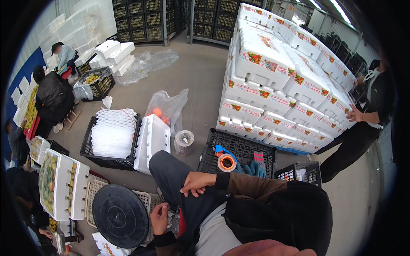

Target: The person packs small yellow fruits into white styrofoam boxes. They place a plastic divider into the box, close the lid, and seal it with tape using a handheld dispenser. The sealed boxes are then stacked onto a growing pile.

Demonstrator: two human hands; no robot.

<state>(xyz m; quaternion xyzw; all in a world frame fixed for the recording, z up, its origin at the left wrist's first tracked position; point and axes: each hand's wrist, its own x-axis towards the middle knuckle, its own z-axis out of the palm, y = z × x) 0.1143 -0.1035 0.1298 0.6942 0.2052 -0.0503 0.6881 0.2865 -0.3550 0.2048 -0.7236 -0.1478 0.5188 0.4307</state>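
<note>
My right hand [199, 183] rests on my dark trouser leg [171, 172], fingers loosely bent and nothing in them. Lower down, my left hand [159, 219] hangs beside a round black lid [120, 216]; its fingers curl, and whether they hold anything is hidden. The lid lies over beige plastic crates [93, 198]. Beyond my knee stand a white foam box [153, 140] on its side and a black crate [110, 162] filled with white foam netting. To the right, a tape dispenser [226, 162] and blue work gloves [256, 168] lie on an upturned black crate [221, 137].
White foam boxes [266, 76] form a tall stack, with a person [368, 105] touching its right side. Tape rolls [184, 142] and plastic film [171, 105] lie on the floor. At left, people [54, 99] sit near fruit [31, 108]; fruit-filled foam boxes [51, 182] stand closer.
</note>
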